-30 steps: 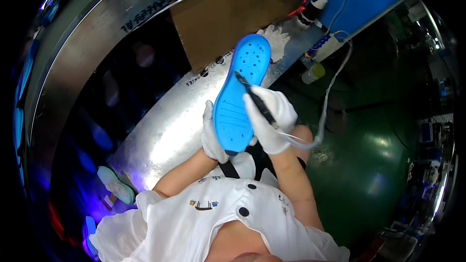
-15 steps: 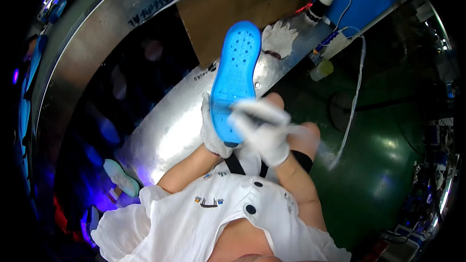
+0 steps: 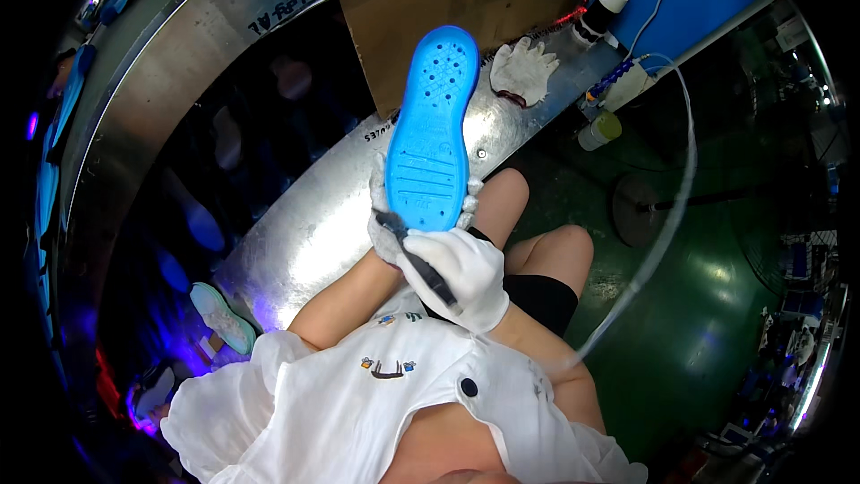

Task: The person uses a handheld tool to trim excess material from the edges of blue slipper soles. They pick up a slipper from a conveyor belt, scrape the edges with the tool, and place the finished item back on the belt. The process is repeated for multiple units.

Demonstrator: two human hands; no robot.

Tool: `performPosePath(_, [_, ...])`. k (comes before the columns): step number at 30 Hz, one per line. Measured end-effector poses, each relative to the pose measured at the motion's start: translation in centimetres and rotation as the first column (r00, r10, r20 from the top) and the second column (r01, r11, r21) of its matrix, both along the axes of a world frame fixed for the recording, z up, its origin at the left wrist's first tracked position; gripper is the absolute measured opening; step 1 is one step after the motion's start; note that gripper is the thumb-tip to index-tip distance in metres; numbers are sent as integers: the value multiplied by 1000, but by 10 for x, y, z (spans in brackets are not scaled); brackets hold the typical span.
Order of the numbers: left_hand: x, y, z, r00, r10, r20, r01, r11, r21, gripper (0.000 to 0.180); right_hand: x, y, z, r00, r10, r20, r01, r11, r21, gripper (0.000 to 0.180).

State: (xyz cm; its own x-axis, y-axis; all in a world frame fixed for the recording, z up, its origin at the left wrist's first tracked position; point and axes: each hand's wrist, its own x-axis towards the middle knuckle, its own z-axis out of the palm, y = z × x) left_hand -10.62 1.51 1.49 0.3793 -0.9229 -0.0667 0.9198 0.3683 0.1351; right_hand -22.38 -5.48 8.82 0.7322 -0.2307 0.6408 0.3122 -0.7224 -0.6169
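A bright blue shoe sole (image 3: 433, 133) stands upright in front of me, tread side toward the camera, toe pointing up. My left hand (image 3: 387, 231), in a white glove, grips its heel end from behind, fingers wrapping both edges. My right hand (image 3: 461, 273), also gloved in white, holds a dark pen-shaped tool (image 3: 419, 260) whose tip touches the lower left edge of the heel. A pale hose (image 3: 667, 215) runs from the tool's rear up to the right.
A curved shiny metal table (image 3: 305, 233) lies under the sole. A brown cardboard sheet (image 3: 466, 0), a spare white glove (image 3: 522, 70) and a small yellow-green bottle (image 3: 598, 130) lie beyond. Pale soles (image 3: 221, 316) sit in the dark recess at left. A green floor (image 3: 717, 305) lies right.
My right hand with the tool moved down from the sole's right edge to its heel. The sole tilted more upright and nearer the camera.
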Motion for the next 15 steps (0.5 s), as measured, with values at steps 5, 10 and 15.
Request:
performPosePath(5, [-2, -1, -21, 978, 176, 116, -194, 967, 165, 92, 22, -34, -12, 959, -271, 80, 252, 948, 194, 21])
performPosePath(10, [-3, -8, -14, 990, 0, 143, 50, 937, -345, 95, 9, -5, -10, 1000, 22, -7, -23, 1000, -8, 22])
performPosePath(15, [-5, 5, -13, 967, 61, -248, -115, 971, -208, 90, 12, -24, -19, 975, -208, -77, 222, 912, 344, 22])
